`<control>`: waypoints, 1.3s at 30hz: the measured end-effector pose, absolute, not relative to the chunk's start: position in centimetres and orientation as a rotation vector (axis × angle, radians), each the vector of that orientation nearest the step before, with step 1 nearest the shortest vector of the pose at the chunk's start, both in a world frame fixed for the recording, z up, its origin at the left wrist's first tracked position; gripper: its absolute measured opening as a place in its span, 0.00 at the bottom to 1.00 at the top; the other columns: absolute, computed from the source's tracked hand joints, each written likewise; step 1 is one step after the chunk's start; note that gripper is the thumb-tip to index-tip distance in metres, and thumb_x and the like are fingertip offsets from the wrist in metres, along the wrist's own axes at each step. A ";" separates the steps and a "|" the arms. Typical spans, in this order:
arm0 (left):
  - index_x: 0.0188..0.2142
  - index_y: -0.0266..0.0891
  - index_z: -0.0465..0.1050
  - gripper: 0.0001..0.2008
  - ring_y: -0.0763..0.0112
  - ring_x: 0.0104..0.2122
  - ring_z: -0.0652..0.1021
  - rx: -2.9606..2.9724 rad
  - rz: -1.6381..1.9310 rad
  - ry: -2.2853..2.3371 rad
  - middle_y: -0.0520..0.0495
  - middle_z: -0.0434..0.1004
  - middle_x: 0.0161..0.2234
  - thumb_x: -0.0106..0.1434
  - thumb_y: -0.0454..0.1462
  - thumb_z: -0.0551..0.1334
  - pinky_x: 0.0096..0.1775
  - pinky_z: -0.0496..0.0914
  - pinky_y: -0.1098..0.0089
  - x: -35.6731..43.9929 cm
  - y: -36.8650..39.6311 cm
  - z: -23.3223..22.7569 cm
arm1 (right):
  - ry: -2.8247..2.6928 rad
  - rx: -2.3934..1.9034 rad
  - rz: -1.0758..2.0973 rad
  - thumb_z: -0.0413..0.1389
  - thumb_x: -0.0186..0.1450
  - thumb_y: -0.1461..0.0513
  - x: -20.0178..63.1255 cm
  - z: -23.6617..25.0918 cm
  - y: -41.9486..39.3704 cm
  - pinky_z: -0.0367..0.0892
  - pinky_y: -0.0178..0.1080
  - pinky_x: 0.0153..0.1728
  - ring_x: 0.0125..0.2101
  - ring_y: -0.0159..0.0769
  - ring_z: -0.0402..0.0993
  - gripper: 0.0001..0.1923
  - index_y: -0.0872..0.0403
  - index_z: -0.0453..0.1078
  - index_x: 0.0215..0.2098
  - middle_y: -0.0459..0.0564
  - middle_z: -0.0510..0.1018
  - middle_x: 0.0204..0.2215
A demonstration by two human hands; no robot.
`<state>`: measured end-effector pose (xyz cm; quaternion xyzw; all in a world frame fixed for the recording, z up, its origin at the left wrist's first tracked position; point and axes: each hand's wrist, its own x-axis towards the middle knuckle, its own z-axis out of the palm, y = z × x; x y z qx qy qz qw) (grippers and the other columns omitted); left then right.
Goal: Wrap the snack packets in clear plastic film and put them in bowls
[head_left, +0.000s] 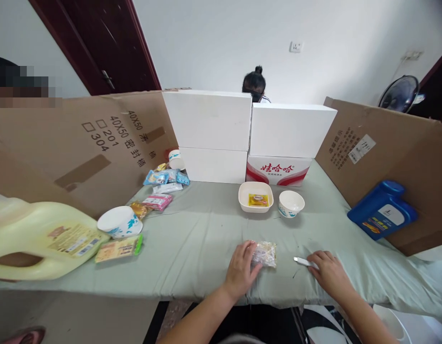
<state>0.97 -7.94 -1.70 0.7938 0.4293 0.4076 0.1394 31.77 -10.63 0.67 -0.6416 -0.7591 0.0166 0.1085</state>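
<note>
My left hand (241, 268) rests on the table with its fingers on the left side of a small clear snack packet (265, 253). My right hand (328, 271) lies flat near the front edge, its fingers on one end of a small white tool (301, 261). Beyond them stand a square white bowl (255, 189) with a yellow sachet (258, 200) inside and a round white bowl (291, 203) beside it.
A pale green cloth (192, 239) covers the table. Left: a yellow jug (37, 239), an upturned bowl (119, 222), several snack packets (159, 188). Right: a blue bottle (383, 210). White boxes (210, 119) and cardboard walls (91, 143) surround the table; a person's head (254, 83) shows behind.
</note>
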 end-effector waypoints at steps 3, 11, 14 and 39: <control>0.40 0.42 0.73 0.09 0.60 0.45 0.73 2.099 1.110 1.244 0.44 0.71 0.44 0.60 0.32 0.59 0.48 0.71 0.55 1.3 -7.1 -1.0 | -2.090 -1.707 0.127 0.55 0.62 0.58 28.1 0.9 -10.2 0.67 0.47 0.45 0.45 0.45 0.71 0.12 0.50 0.72 0.44 0.54 0.74 0.44; 0.33 0.40 0.65 0.11 0.71 0.28 0.73 1.323 1.230 1.405 0.52 0.70 0.27 0.62 0.46 0.54 0.33 0.70 0.70 -1.9 -6.8 -1.0 | -2.234 -1.502 0.471 0.57 0.60 0.64 17.7 1.5 -8.2 0.70 0.42 0.42 0.41 0.40 0.73 0.24 0.45 0.66 0.55 0.51 0.70 0.46; 0.31 0.42 0.61 0.14 0.71 0.26 0.74 1.142 1.282 1.469 0.53 0.70 0.26 0.60 0.50 0.55 0.32 0.71 0.70 -4.7 -6.8 -1.5 | -2.080 -1.438 0.568 0.50 0.66 0.62 18.9 0.8 -8.2 0.70 0.39 0.36 0.30 0.33 0.72 0.11 0.49 0.69 0.46 0.51 0.71 0.43; 0.39 0.40 0.70 0.08 0.62 0.44 0.73 2.221 1.161 1.329 0.43 0.72 0.42 0.67 0.34 0.53 0.46 0.72 0.58 -1.7 -9.2 -1.3 | -1.926 -1.397 0.625 0.55 0.62 0.58 18.4 1.3 -9.7 0.70 0.41 0.39 0.33 0.34 0.71 0.25 0.49 0.61 0.57 0.55 0.68 0.51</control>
